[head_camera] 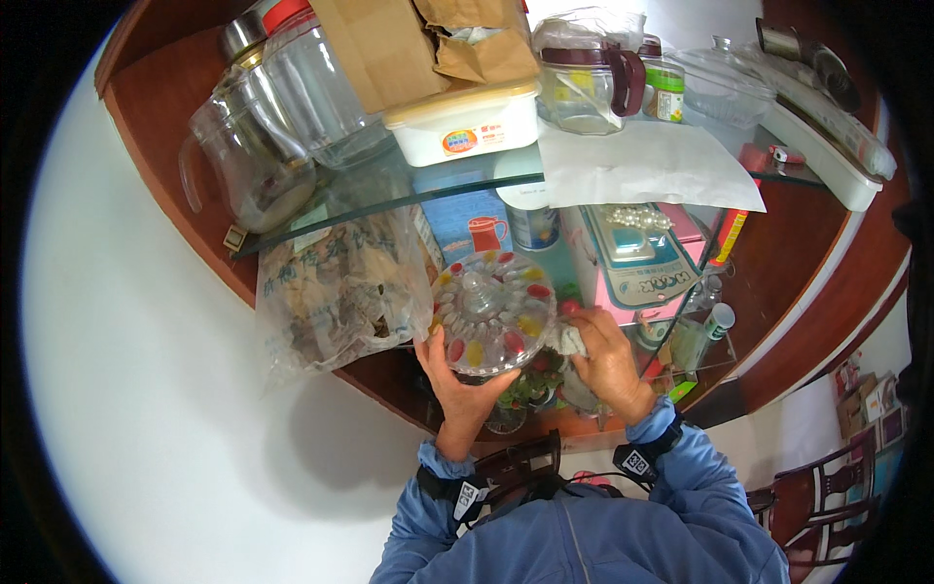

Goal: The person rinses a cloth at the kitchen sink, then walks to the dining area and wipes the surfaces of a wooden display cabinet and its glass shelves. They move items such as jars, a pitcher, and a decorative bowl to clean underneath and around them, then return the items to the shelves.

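Note:
A round clear glass dish with a knobbed lid [490,310], set with red and yellow ovals, is at the front of a glass shelf. My left hand [461,387] grips its near left rim, thumb along the front edge and fingers at the side. In my right hand [607,361] is a pale crumpled cloth [568,339], pinched in the fingers against or very close to the dish's right rim. Left of the dish, a clear plastic bag [343,299] of dried brownish contents hangs over the shelf edge.
On the upper glass shelf [467,186] stand a clear jug [255,160], a white plastic tub [467,128] and a maroon-handled pitcher [584,87]. A white paper sheet [649,164] overhangs its edge. A blue box [467,219], a tin [534,225] and pink boxes [613,296] stand below.

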The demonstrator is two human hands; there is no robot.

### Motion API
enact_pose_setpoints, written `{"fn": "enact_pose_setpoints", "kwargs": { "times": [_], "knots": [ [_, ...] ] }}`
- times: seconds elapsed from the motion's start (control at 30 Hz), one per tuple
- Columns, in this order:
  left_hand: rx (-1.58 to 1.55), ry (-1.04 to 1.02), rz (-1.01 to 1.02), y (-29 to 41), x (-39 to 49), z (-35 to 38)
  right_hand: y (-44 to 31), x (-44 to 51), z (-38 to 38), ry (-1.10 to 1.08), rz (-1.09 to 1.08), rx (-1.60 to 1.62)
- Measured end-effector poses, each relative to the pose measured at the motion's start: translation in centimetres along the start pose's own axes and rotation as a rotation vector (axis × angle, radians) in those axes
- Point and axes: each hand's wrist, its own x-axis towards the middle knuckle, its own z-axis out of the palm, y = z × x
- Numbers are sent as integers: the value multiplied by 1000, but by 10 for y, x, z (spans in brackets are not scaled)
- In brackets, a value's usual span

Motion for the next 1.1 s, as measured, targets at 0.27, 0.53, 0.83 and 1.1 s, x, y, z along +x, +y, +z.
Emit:
{"fn": "enact_pose_setpoints", "kwargs": {
  "times": [0.27,0.53,0.83,1.1],
  "knots": [
    [-97,-5,87,9,-16,-25,-3,2,6,29,-7,-22],
    [-127,-32,122,17,-31,-55,-10,26,20,25,-84,-54],
    [-235,-32,58,21,-37,-61,25,102,85,142,151,-367],
    [-196,-31,28,17,-41,-79,47,93,100,-260,349,-329]
  ]
}}
